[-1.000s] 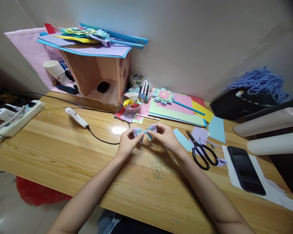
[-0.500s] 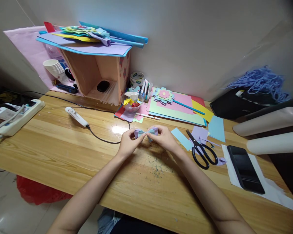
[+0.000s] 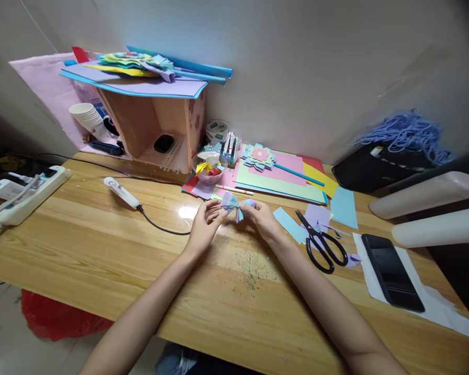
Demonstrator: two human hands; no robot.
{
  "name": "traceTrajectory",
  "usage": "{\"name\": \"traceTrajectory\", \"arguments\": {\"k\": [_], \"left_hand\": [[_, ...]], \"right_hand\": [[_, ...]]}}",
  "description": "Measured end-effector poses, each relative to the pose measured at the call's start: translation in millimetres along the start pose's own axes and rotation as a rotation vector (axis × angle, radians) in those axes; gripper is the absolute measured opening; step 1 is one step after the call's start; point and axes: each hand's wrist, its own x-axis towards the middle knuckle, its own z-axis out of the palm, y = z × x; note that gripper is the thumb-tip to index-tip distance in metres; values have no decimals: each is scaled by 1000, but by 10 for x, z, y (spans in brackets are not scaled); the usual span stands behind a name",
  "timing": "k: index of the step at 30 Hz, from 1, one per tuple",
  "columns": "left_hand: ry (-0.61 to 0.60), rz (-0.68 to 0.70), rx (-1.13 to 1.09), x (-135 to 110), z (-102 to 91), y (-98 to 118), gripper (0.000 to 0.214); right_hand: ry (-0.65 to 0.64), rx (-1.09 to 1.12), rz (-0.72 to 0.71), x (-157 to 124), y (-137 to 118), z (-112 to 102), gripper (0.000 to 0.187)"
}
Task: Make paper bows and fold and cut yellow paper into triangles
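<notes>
A small purple and light-blue folded paper bow (image 3: 230,202) is held up above the middle of the table. My right hand (image 3: 263,220) pinches it near its centre and right wing, fingers partly covering that side. Beside the left wing is my left hand (image 3: 206,224), its thumb and fingers apart, the tips close to the paper; whether they touch it I cannot tell. Black-handled scissors (image 3: 321,245) lie to the right on scraps of purple paper (image 3: 316,213), near a light-blue paper strip (image 3: 288,225).
A glue gun (image 3: 121,192) with a cord lies left, near a power strip (image 3: 35,200). Behind are a bowl of paper scraps (image 3: 210,174), a paper flower (image 3: 260,157) on coloured sheets and a wooden box (image 3: 140,125). A phone (image 3: 393,273) rests at right.
My left hand has loosened from the bow's left wing, its fingers spreading. The bow has turned slightly, and its left wing shows more fully. My right hand keeps its pinch.
</notes>
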Motion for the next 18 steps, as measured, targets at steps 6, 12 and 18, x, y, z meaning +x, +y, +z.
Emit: {"name": "traceTrajectory", "arguments": {"k": [6,12,18], "left_hand": [[10,-86,59,94,-65,-144,42],[7,-12,131,84,-58,-198,36],[26,71,136,63,-40,-202,36]], "right_hand": [[-24,269,40,120,190,-8,27],[-111,281,-39,147,271,3,28],[-131,298,-110,153,276,-7,32]]}}
